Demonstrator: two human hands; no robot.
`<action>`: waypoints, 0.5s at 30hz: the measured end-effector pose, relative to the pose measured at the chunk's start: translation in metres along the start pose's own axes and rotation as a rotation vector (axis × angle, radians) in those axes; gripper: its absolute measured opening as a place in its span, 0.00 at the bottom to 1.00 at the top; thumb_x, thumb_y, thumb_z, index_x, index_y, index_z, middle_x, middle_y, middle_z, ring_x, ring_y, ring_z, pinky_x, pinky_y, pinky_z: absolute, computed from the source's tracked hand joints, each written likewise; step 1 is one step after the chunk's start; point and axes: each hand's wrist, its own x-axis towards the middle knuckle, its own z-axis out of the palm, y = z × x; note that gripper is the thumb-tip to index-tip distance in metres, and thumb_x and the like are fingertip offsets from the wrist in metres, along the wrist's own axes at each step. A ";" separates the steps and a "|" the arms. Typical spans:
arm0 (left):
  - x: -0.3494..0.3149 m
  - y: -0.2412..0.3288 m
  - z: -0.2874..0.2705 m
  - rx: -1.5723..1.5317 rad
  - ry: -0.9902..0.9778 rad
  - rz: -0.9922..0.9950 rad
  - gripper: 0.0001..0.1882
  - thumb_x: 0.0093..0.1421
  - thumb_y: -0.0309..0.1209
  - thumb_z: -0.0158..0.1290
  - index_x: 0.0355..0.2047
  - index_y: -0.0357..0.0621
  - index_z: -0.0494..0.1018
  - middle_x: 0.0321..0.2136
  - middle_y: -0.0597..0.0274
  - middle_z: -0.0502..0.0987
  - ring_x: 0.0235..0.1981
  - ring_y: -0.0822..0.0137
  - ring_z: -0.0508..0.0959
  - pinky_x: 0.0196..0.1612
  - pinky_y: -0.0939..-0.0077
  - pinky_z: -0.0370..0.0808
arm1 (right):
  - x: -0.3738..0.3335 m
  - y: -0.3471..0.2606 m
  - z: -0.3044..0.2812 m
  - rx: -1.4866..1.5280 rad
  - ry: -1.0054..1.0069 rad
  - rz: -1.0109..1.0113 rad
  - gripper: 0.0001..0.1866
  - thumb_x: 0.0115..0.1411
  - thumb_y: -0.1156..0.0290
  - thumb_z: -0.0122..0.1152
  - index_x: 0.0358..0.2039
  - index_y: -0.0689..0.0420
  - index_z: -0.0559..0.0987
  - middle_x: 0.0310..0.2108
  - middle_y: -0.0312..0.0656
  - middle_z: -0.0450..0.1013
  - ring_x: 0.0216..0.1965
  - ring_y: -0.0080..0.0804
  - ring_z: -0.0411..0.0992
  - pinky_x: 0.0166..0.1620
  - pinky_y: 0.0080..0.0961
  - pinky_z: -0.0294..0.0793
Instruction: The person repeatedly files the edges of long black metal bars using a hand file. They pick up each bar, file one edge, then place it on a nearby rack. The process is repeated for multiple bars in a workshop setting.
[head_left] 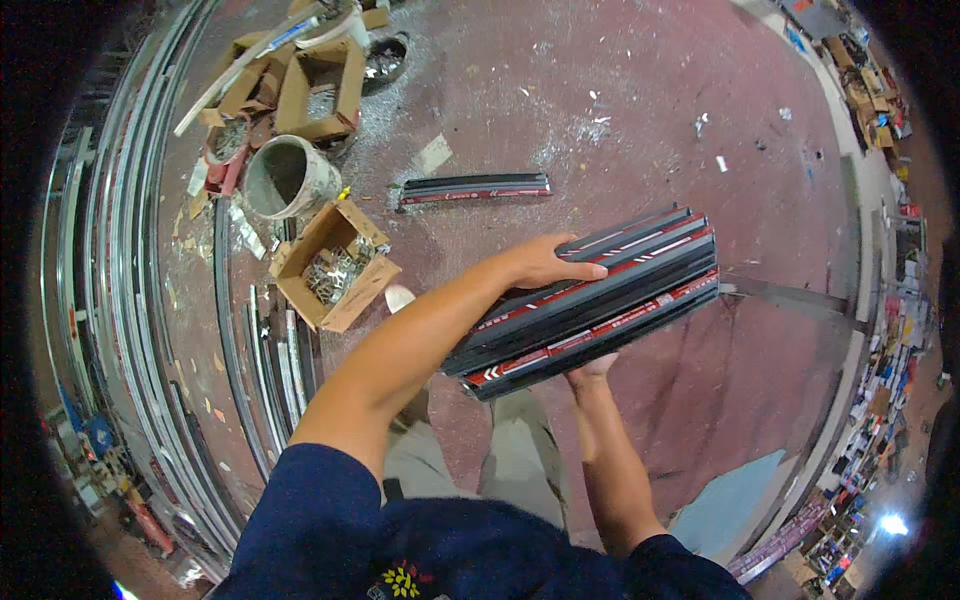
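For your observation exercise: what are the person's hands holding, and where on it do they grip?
Both hold a bundle of dark metal strips: left hand on top mid-length, right hand underneath it.

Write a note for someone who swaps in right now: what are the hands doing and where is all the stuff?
Left hand: palm down on top of the bundle of short dark grey metal profile strips with red stripes, gripping it.
Right hand: underneath the bundle, supporting it; mostly hidden.
The bundle is lifted off the reddish floor, tilted, in front of the body.
One more dark strip with a red stripe lies alone on the floor ahead.
Open cardboard box of small metal pieces and a grey bucket sit to the left.
Done: bundle gathered in both hands. Left: single strip not yet collected.
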 end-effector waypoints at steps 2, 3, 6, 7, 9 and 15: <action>0.035 -0.044 -0.018 -0.014 -0.034 -0.041 0.57 0.39 0.70 0.61 0.58 0.36 0.67 0.54 0.40 0.72 0.54 0.49 0.73 0.58 0.63 0.67 | 0.035 0.029 -0.020 0.091 0.054 0.024 0.36 0.63 0.37 0.41 0.59 0.53 0.68 0.56 0.42 0.68 0.55 0.44 0.67 0.60 0.45 0.67; 0.057 -0.068 -0.035 0.015 -0.053 -0.054 0.57 0.39 0.70 0.60 0.58 0.37 0.68 0.54 0.40 0.72 0.54 0.49 0.73 0.58 0.63 0.67 | 0.065 0.049 -0.027 0.141 0.064 0.025 0.36 0.63 0.37 0.40 0.60 0.53 0.67 0.57 0.42 0.68 0.56 0.45 0.66 0.60 0.45 0.65; 0.124 -0.154 -0.077 0.133 -0.058 -0.108 0.58 0.40 0.71 0.59 0.61 0.38 0.64 0.56 0.40 0.69 0.58 0.49 0.70 0.61 0.62 0.63 | 0.153 0.112 -0.074 0.270 0.188 0.013 0.38 0.64 0.36 0.35 0.62 0.51 0.66 0.61 0.44 0.64 0.61 0.48 0.61 0.64 0.50 0.59; 0.141 -0.180 -0.087 0.175 -0.052 -0.129 0.59 0.41 0.71 0.58 0.62 0.38 0.62 0.57 0.40 0.68 0.60 0.49 0.68 0.62 0.61 0.62 | 0.179 0.133 -0.088 0.298 0.194 0.030 0.38 0.64 0.36 0.34 0.62 0.52 0.66 0.61 0.44 0.63 0.61 0.48 0.61 0.64 0.50 0.59; 0.174 -0.226 -0.101 0.244 -0.120 -0.200 0.60 0.41 0.73 0.57 0.63 0.38 0.62 0.58 0.39 0.67 0.61 0.48 0.67 0.63 0.61 0.61 | 0.213 0.172 -0.138 0.338 0.241 -0.002 0.37 0.65 0.37 0.33 0.63 0.52 0.64 0.62 0.45 0.62 0.61 0.50 0.60 0.64 0.50 0.59; 0.251 -0.360 -0.152 0.348 -0.217 -0.317 0.62 0.40 0.76 0.54 0.63 0.37 0.61 0.61 0.39 0.63 0.63 0.46 0.63 0.65 0.59 0.59 | 0.316 0.277 -0.225 0.452 0.139 0.002 0.38 0.65 0.38 0.33 0.66 0.50 0.61 0.65 0.43 0.58 0.65 0.48 0.56 0.67 0.48 0.51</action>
